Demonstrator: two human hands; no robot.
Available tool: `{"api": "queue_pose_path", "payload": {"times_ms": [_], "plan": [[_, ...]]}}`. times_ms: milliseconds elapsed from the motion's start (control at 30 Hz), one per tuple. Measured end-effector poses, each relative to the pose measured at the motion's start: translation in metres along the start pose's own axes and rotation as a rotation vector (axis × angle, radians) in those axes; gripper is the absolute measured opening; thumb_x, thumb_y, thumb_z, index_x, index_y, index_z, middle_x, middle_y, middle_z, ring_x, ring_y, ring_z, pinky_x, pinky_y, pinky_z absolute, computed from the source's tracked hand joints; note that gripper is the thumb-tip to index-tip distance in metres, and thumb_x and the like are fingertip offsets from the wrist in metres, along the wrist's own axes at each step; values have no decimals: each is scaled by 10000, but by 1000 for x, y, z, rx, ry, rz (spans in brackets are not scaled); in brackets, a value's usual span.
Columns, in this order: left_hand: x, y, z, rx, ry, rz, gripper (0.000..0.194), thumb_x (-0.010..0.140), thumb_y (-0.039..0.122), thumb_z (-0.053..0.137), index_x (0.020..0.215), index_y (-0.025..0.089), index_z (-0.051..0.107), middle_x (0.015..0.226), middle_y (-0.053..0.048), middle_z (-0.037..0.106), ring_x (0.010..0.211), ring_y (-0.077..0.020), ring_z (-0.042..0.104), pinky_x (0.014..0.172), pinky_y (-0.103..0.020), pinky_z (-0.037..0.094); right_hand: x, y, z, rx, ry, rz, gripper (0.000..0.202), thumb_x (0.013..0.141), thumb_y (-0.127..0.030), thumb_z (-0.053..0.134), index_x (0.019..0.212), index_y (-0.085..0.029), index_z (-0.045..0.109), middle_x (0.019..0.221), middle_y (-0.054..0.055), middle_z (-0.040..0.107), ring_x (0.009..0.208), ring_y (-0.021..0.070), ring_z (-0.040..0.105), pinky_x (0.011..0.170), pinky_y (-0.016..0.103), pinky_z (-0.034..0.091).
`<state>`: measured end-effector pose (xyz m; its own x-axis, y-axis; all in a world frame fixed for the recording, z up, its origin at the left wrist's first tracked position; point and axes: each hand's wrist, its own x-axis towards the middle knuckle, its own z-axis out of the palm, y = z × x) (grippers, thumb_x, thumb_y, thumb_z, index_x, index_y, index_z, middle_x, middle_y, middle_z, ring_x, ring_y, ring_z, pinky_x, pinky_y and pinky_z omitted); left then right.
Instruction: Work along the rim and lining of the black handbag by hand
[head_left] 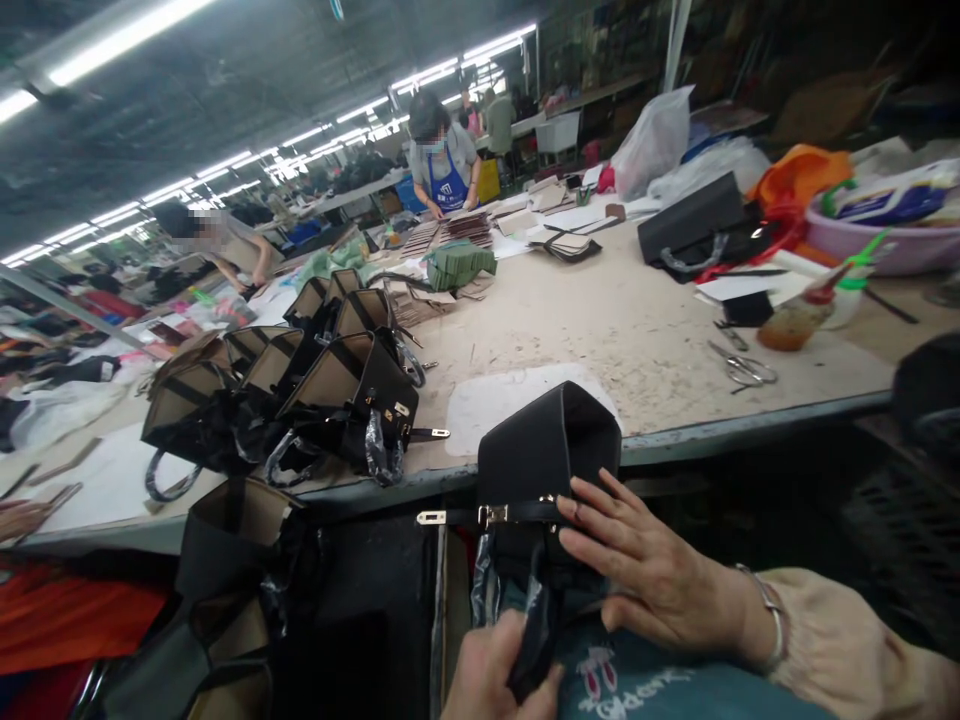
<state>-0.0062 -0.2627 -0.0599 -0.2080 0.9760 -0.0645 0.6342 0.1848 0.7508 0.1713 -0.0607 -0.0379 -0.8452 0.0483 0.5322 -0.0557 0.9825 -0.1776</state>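
A black handbag (pixel 525 440) with gold metal fittings leans at the table's front edge, its base towards the table and its handles towards me. My left hand (pixel 495 672) is closed around one handle (pixel 538 610), which is wrapped in clear plastic. My right hand (pixel 652 565) lies against the bag's side with its fingers stretched out, near the strap (pixel 529 511). A gold-tipped end of that strap sticks out to the left. Part of the bag's lower side is hidden behind my right hand.
Several similar black bags (pixel 341 390) crowd the table on the left, and more bags (pixel 225 530) sit below its edge. Scissors (pixel 742 368), a glue bottle (pixel 795 318) and a purple basin (pixel 885 238) lie to the right. Another person (pixel 444 165) works across the table.
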Motion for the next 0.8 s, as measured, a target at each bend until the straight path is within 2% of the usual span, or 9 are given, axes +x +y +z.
{"api": "queue_pose_path", "payload": {"times_ms": [100, 200, 300, 400, 500, 600, 700, 733, 800], "plan": [[11, 6, -2, 11, -141, 119, 124, 791, 284, 554, 808, 165, 583, 613, -2, 537, 514, -106, 489, 470, -182, 340, -22, 0, -2, 8, -30, -95, 615, 841, -425, 575, 1398, -234, 399, 1476, 71, 321, 1356, 368, 232, 1087, 585, 223], [22, 12, -3, 201, -174, 189, 66, 741, 217, 570, 744, 172, 522, 635, -8, 545, 577, -136, 528, 522, -214, 352, -46, 6, 1, 18, -51, -73, 536, 800, -361, 642, 1316, -301, 510, 1432, 43, 399, 1342, 350, 281, 1087, 557, 256], [29, 7, 1, 435, -230, 238, 91, 714, 141, 570, 752, 172, 493, 694, -21, 581, 659, -178, 563, 664, -274, 430, -69, 7, 12, 169, -133, 65, 451, 809, -238, 628, 1253, -296, 573, 1316, 50, 531, 1306, 281, 373, 1035, 429, 404], [27, -9, 12, 508, -259, 247, 98, 765, 186, 600, 760, 169, 504, 714, -28, 591, 686, -197, 571, 764, -354, 465, -88, 4, 32, 360, -153, 350, 370, 846, -218, 575, 1211, -265, 604, 1200, 67, 615, 1169, 224, 535, 937, 322, 502], [19, -28, 27, 414, -137, 319, 125, 831, 247, 589, 758, 164, 530, 712, -36, 588, 702, -190, 573, 732, -335, 488, -98, 3, 53, 472, -107, 613, 306, 881, -283, 532, 1171, -253, 625, 1117, 76, 648, 1025, 198, 618, 868, 298, 536], [14, -43, 37, 274, 253, 399, 119, 850, 142, 509, 928, 176, 593, 928, -81, 618, 934, -211, 577, 877, -380, 468, -97, 3, 67, 540, -100, 714, 324, 900, -323, 500, 1196, -241, 603, 1049, 81, 649, 952, 180, 628, 803, 280, 545], [18, -54, 39, 28, 698, 39, 402, 771, 190, 629, 1164, 196, 542, 1219, -126, 523, 1190, -279, 453, 1005, -461, 379, -91, 4, 73, 533, -97, 721, 310, 902, -339, 497, 1173, -239, 610, 998, 75, 640, 912, 169, 623, 777, 275, 540], [21, -56, 39, -155, 722, -142, 502, 730, 235, 679, 1201, 178, 515, 1217, -142, 521, 1169, -289, 472, 974, -446, 407, -90, 4, 74, 522, -97, 712, 301, 903, -338, 496, 1161, -238, 615, 981, 71, 638, 900, 164, 622, 770, 271, 538], [27, -58, 39, -618, 556, -430, 572, 690, 331, 717, 1178, 117, 508, 1043, -146, 593, 955, -253, 585, 807, -351, 489, -89, 7, 74, 498, -109, 668, 284, 905, -326, 493, 1146, -241, 619, 941, 57, 639, 873, 154, 622, 752, 259, 538]]}}
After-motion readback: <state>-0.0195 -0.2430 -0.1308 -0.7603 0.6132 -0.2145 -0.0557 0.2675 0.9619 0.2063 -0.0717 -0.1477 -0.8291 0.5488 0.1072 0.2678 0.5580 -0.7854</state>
